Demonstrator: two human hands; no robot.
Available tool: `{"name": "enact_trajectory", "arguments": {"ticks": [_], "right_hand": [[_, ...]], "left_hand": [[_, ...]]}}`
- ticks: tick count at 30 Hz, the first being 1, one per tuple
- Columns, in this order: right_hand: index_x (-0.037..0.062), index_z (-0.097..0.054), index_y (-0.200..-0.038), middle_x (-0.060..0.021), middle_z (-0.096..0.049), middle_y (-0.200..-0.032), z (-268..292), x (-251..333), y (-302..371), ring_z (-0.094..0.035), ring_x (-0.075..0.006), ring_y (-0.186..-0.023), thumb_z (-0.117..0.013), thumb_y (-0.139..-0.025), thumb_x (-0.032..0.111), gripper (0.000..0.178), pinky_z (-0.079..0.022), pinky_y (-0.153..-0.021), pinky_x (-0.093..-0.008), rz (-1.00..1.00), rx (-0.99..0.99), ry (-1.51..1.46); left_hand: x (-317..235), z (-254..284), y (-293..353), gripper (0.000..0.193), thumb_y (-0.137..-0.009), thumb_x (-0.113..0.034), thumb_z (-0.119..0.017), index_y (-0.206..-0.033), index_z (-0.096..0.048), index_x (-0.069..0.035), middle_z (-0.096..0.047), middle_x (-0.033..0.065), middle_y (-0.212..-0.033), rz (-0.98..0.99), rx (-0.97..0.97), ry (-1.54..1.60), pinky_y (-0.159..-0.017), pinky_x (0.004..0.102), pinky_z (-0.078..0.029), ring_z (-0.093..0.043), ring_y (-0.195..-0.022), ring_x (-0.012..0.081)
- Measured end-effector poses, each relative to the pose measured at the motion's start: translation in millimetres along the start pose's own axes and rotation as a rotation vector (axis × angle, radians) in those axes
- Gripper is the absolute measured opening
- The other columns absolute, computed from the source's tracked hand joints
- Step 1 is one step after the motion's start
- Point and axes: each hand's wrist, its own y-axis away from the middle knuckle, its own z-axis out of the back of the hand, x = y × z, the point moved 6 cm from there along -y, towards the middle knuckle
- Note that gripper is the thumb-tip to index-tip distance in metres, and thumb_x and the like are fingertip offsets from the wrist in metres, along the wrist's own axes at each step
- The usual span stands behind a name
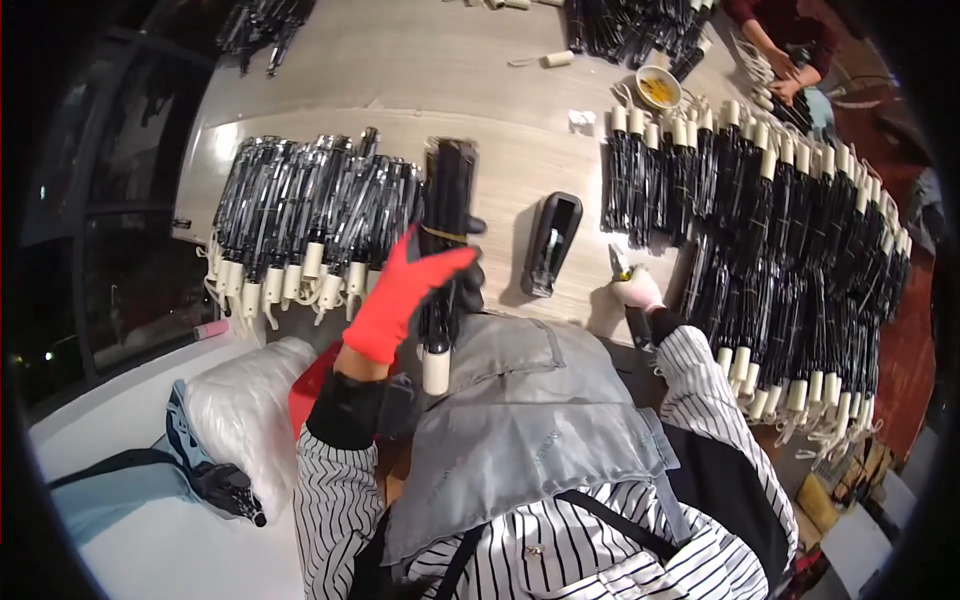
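Observation:
My left hand (400, 290), in a red and black glove, is closed around a black folded umbrella (450, 190) with a cream handle pointing toward me. A thin yellowish band crosses the umbrella near my fingers. Over the table's near edge, my right hand (638, 290) wears a pale glove and is closed on a small tool (618, 258) with a metal tip and a dark handle end; its exact kind is unclear. Between my hands a black stapler (553, 245) rests on the table.
Rows of wrapped folded umbrellas (310, 200) lie at left, and bigger piles of umbrellas (770, 200) at right. A small bowl (659, 88) with yellow bits stands farther back. Across the table, another person's hands (790, 80) handle dark items. A white plastic bag (245, 405) sits at lower left.

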Motion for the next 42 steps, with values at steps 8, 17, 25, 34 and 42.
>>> {"name": "enact_trajectory", "arguments": {"ticks": [8,17,25,34,42], "right_hand": [[0.0020,-0.053,-0.092,-0.0081,-0.059,-0.075,149.7,210.6,114.9,-0.061,-0.0232,-0.069,-0.056,-0.086,0.008,0.009,-0.052,-0.067,-0.0351,0.358,0.592,-0.726],[-0.0043,-0.051,-0.106,-0.0182,-0.053,-0.109,241.5,302.6,171.4,-0.057,-0.0305,-0.099,-0.056,-0.078,-0.005,0.028,-0.051,-0.085,-0.0376,1.150,-0.062,0.433],[-0.0067,-0.049,-0.115,-0.0176,-0.051,-0.112,241.5,316.2,175.4,-0.052,-0.0327,-0.109,-0.063,-0.075,-0.002,0.042,-0.047,-0.094,-0.0381,1.275,-0.134,0.817],[-0.0066,-0.048,-0.117,-0.0172,-0.052,-0.108,234.1,301.3,157.8,-0.052,-0.0326,-0.108,-0.073,-0.071,0.011,0.055,-0.048,-0.092,-0.0385,1.114,-0.084,0.978],[-0.0011,-0.051,-0.115,-0.0106,-0.056,-0.105,218.5,329.2,163.9,-0.058,-0.0264,-0.097,-0.066,-0.083,0.020,0.041,-0.053,-0.082,-0.0349,0.922,-0.131,1.155]], "left_hand": [[20.8,-13.3,34.1,0.037,-0.083,-0.006,-0.070,-0.118,-0.057,-0.003,-0.063,0.0023,-0.082,0.074,0.155,-0.150,-0.060,0.0216,-0.047,-0.061,-0.068,0.0088],[39.2,-8.0,46.5,0.047,-0.076,-0.004,-0.076,-0.119,-0.056,-0.004,-0.058,-0.0028,-0.081,0.063,0.151,-0.146,-0.058,0.0203,-0.042,-0.055,-0.068,0.0042],[46.7,-8.5,50.3,0.047,-0.076,-0.008,-0.077,-0.117,-0.056,-0.005,-0.056,-0.0032,-0.079,0.051,0.158,-0.192,-0.056,0.0223,-0.042,-0.051,-0.064,0.0044],[51.6,-7.9,39.0,0.043,-0.078,-0.014,-0.075,-0.115,-0.055,-0.004,-0.056,-0.0021,-0.077,0.039,0.202,-0.317,-0.056,0.0223,-0.042,-0.052,-0.063,0.0049],[46.2,-1.5,36.3,0.041,-0.079,-0.017,-0.075,-0.112,-0.055,-0.003,-0.059,0.0008,-0.074,0.035,0.024,-0.499,-0.053,0.0249,-0.044,-0.055,-0.059,0.0077]]}}
